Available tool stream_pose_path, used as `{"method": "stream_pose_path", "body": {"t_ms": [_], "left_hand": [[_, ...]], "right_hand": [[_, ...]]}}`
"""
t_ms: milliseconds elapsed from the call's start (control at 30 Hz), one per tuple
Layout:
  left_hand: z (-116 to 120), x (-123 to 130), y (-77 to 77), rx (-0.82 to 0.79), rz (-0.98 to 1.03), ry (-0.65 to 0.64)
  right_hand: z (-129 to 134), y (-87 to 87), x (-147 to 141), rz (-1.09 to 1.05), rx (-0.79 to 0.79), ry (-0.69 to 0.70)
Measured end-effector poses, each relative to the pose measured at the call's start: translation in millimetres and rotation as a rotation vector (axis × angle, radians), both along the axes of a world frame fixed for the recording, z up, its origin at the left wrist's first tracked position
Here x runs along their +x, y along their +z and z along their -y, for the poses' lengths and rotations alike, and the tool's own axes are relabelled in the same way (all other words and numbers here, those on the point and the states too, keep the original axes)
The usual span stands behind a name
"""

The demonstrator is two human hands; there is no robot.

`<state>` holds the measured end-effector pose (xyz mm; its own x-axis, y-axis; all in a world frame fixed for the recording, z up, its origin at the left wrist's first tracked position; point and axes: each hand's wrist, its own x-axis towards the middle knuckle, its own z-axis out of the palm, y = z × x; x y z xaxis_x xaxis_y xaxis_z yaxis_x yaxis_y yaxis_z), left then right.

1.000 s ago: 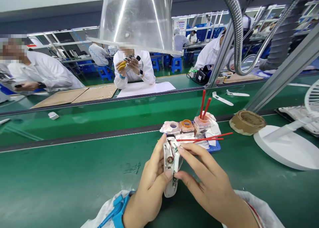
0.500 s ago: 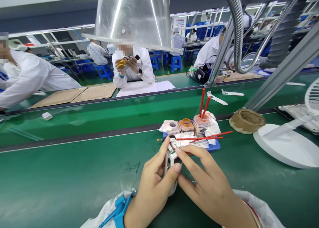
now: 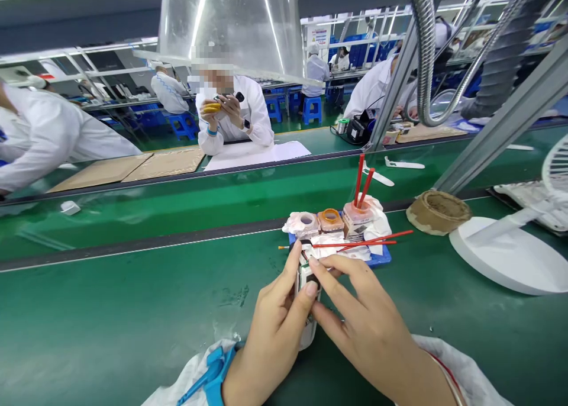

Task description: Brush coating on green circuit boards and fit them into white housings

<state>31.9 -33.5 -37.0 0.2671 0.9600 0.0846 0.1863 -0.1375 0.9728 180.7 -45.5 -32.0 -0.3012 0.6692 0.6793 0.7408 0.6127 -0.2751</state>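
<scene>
A small, long white device (image 3: 307, 333) with an opened top, a black part and thin wires stands between my two hands over the green bench. My left hand (image 3: 270, 326) is closed around its left side, thumb on the front and index finger up at the black top end. My right hand (image 3: 368, 314) bends over it from the right, index fingertip pressed on the upper inside and thumb against its right side. The fingers hide much of the device. Just behind it, a blue tray (image 3: 382, 258) carries small bottles (image 3: 331, 221), white tissue and red-handled brushes (image 3: 368, 242).
A roll of brown tape (image 3: 439, 212) and a white fan (image 3: 510, 255) stand on the right. Beyond the bench edge runs a green conveyor belt (image 3: 199, 208) with white strips (image 3: 403, 164) and a small white piece (image 3: 70, 208). Across it, a co-worker (image 3: 235, 116) holds something yellow.
The white pieces on the belt have shifted left. The device has turned slightly in my hands, showing more of its front. Both hands keep nearly the same place.
</scene>
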Motion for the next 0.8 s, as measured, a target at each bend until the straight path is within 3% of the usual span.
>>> {"method": "stream_pose_path", "body": {"t_ms": [167, 367, 600, 800], "left_hand": [[-2.2, 0.5, 0.7, -0.058, 0.063, -0.005], [-3.5, 2.2, -1.5, -0.201, 0.389, -0.013], [-7.9, 1.2, 0.2, -0.349, 0.6, -0.068], [-8.2, 1.8, -0.1, -0.302, 0.499, -0.015]], "right_hand": [[0.1, -2.9, 0.8, -0.004, -0.003, 0.002], [-2.1, -3.1, 6.8, -0.029, -0.007, 0.066], [-5.3, -4.2, 9.1, -0.034, 0.023, 0.117], [-7.6, -4.7, 10.5, -0.064, 0.064, 0.196]]}}
